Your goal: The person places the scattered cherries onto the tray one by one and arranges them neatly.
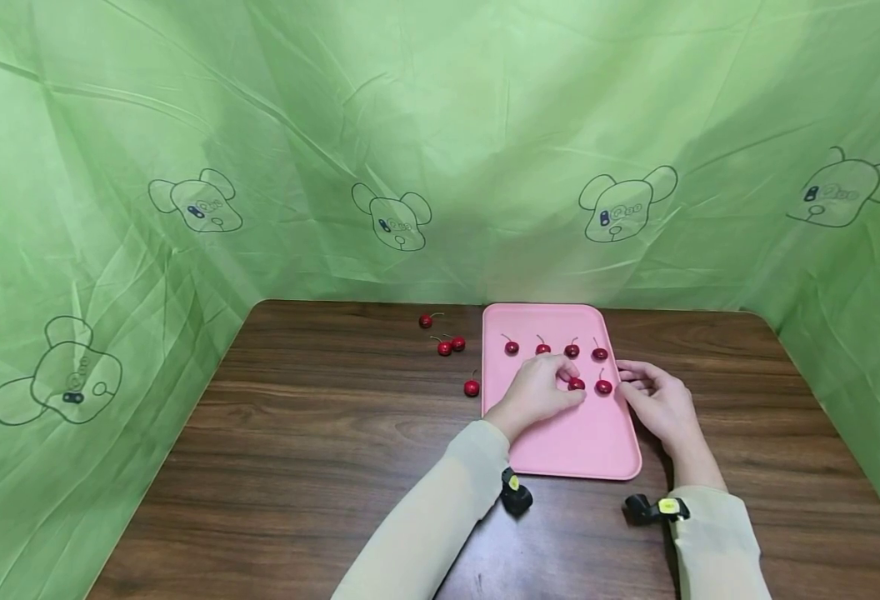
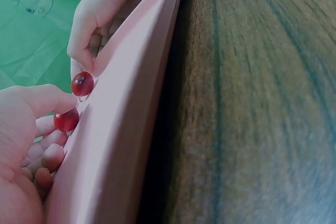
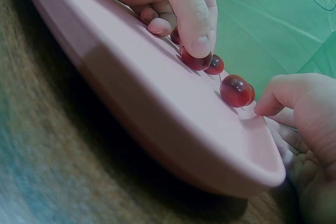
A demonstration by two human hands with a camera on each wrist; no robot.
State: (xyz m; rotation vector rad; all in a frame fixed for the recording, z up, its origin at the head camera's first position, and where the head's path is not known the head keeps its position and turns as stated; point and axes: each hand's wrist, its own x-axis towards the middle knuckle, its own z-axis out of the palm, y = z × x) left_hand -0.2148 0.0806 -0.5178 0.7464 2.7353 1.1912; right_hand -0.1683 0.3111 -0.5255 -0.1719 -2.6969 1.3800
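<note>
A pink tray [image 1: 560,450] lies on the wooden table, with several red cherries set out on it. In the head view my left hand [image 1: 541,387] reaches over the tray and pinches a cherry [image 1: 576,384] between thumb and fingers, low over the surface. Right of it sits another cherry [image 1: 603,387] with its stem up. A row of cherries, among them one cherry [image 1: 512,347] at the left, lies farther back. My right hand [image 1: 661,404] grips the tray's right rim, thumb at the edge and fingers curled along the outer side, as the right wrist view shows.
Left of the tray, loose cherries lie on the table [image 1: 320,433]: one cherry [image 1: 472,387] near the tray's edge, a touching pair [image 1: 451,345] and another cherry [image 1: 426,320] farther back. Green cloth [image 1: 440,125] with bear-head drawings hangs around the table.
</note>
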